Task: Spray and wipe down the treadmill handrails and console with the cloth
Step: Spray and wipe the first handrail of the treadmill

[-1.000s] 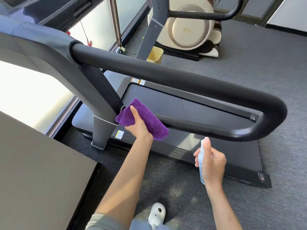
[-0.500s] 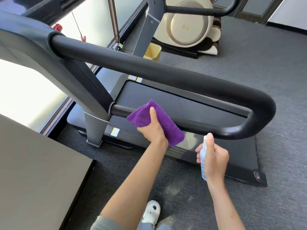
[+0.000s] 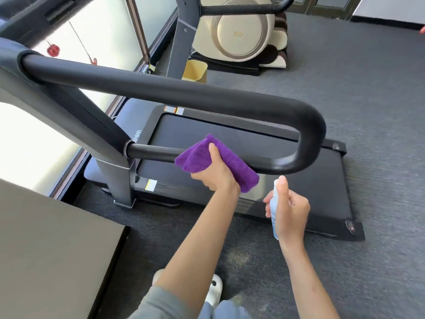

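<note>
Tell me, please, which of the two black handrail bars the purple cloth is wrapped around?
The lower, thinner bar, running from the upright post; the left hand grips the cloth around it. The thicker upper bar is untouched.

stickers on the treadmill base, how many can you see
2. One orange and white sticker sits at the front edge of the deck, behind the upper handrail. One yellow and white sticker is on the near side rail beside the upright. Others may be hidden.

Left hand (image 3: pixel 215 174) curled in a grip, right hand (image 3: pixel 291 209) curled, thumb raised.
</note>
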Demonstrator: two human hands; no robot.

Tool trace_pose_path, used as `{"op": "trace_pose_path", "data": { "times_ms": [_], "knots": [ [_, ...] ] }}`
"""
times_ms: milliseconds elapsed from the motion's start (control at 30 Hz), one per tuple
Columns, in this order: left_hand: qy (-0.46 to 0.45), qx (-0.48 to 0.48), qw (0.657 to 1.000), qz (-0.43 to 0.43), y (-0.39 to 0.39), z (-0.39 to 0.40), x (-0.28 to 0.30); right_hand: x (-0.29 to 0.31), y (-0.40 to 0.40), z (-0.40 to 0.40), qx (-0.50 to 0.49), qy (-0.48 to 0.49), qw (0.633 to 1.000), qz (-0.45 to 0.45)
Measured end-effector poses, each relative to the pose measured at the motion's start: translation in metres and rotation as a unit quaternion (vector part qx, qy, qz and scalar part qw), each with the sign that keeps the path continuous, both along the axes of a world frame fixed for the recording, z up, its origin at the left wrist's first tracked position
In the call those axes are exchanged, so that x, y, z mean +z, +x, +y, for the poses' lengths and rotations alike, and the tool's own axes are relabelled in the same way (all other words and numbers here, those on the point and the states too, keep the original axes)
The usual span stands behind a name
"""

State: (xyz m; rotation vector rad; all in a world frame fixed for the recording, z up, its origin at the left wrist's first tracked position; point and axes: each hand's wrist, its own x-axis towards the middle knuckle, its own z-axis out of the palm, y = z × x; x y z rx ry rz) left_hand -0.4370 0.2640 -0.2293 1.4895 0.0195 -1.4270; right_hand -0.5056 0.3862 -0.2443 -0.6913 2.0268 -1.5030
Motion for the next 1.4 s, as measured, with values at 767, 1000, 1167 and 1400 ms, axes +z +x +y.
{"op": "trace_pose_path", "data": {
  "times_ms": [767,1000,1167,1400],
  "knots": [
    [-0.022,-0.087,0.996,-0.024,0.005,0.011,-0.010,0.011,-0.017,0.020,-0.043,-0.038,0.998,0.001],
    [-0.111,-0.115,0.985,-0.059,0.063,0.024,-0.009,0.018,0.013,0.010,-0.005,-0.047,0.999,0.005],
    [-0.265,-0.110,0.957,-0.055,0.117,0.024,0.035,0.032,0.036,-0.006,0.009,-0.044,0.999,0.010],
    [-0.303,-0.010,0.953,-0.021,0.146,-0.022,0.101,0.047,0.067,-0.027,0.031,-0.067,0.997,0.029]
  ]
}}
